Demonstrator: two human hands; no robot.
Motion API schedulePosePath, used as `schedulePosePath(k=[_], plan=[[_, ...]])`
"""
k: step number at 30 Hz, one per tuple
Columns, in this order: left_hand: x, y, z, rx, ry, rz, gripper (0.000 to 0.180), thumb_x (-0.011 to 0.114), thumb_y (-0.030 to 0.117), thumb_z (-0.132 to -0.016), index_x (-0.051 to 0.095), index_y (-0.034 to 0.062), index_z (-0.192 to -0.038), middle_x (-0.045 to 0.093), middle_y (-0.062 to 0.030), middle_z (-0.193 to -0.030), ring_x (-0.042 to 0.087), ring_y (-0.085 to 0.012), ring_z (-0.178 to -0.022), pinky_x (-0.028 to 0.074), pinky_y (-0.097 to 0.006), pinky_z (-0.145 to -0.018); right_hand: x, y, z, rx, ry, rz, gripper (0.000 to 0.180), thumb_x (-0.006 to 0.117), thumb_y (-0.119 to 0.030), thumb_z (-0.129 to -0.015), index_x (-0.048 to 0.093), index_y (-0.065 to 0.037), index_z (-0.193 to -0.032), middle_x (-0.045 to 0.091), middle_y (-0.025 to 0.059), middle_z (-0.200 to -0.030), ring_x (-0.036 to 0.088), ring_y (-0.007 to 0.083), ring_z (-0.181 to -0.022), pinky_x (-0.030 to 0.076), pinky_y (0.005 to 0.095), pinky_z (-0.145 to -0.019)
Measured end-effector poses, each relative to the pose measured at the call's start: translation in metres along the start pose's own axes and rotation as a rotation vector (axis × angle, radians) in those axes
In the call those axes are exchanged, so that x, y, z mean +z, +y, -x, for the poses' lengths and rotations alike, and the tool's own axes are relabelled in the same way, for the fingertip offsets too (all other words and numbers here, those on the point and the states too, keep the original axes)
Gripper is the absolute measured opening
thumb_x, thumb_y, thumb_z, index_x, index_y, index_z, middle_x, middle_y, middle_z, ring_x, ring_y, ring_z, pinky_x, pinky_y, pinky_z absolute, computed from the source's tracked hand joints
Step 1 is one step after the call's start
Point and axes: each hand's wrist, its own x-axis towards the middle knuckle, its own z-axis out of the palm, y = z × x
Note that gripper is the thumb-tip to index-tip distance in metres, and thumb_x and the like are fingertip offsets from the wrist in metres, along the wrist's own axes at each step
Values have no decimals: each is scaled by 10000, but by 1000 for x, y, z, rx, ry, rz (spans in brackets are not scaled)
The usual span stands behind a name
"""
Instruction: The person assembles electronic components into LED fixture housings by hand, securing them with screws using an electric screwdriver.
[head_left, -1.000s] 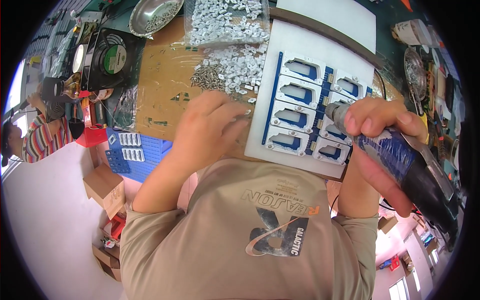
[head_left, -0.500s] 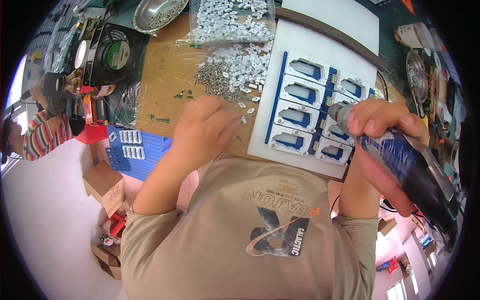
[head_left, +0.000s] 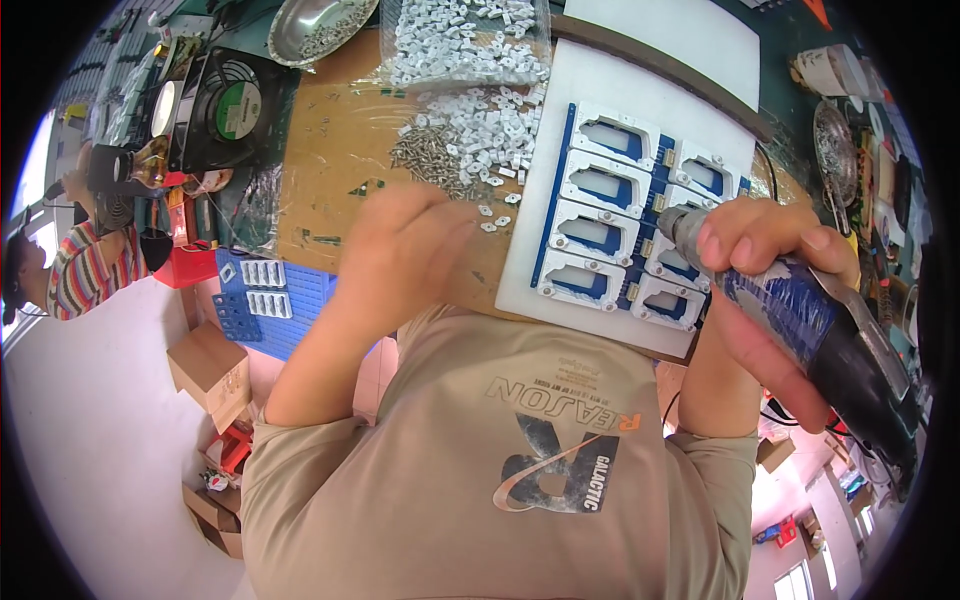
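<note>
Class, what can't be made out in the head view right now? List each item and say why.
All in the head view:
Left hand: its fingers are blurred, so whether they pinch anything is unclear.
White frame third down in the right column: partly covered by the blue-and-black tool in the right hand.
Screw pile: pieces too small and crowded to count.
Metal dish: cut off by the upper edge.

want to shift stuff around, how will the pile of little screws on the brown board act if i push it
The screws would probably scatter rather than slide together, as they lie in a loose heap. Some may roll a bit, being slim and elongated. A push toward the white pieces would likely mix the two, since they already meet.
</note>
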Motion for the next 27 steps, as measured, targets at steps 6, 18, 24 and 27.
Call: schedulePosePath(k=[6, 18, 24, 27], plan=[[-23, -12, 4, -287, -39, -10, 104, 783, 100, -851, 767, 86, -952, 672, -92, -932, 658, -320, -889, 540, -414, -773, -4, 1, 1, -1, -18, 1, 1276, 651, -923, -716, 390, -7, -1565, 601, 159, -1125, 631, 290, -906, 533, 411, -752], [-7, -6, 6, -247, -40, -32, 67, 758, 69, -843, 747, 59, -908, 668, -102, -917, 656, -327, -873, 537, -424, -760, -4, 2, -1, -5, -30, -8, 1261, 659, -912, -729, 390, -10, -1568, 600, 158, -1126, 626, 292, -903, 526, 416, -760], [-3, 1, 5, -204, -35, 56, 103, 755, 49, -836, 739, 60, -937, 668, -106, -944, 652, -329, -887, 538, -424, -763, -4, 1, -1, -2, -37, 0, 1269, 667, -912, -721, 395, -2, -1563, 601, 159, -1127, 630, 291, -900, 530, 416, -749], [2, -2, 9, -148, -1, 25, 125, 760, 47, -820, 734, 68, -941, 663, -94, -950, 649, -321, -884, 533, -422, -764, -2, 3, 0, 2, -15, -9, 1274, 666, -915, -717, 394, 1, -1561, 601, 160, -1128, 632, 292, -899, 533, 417, -747]])
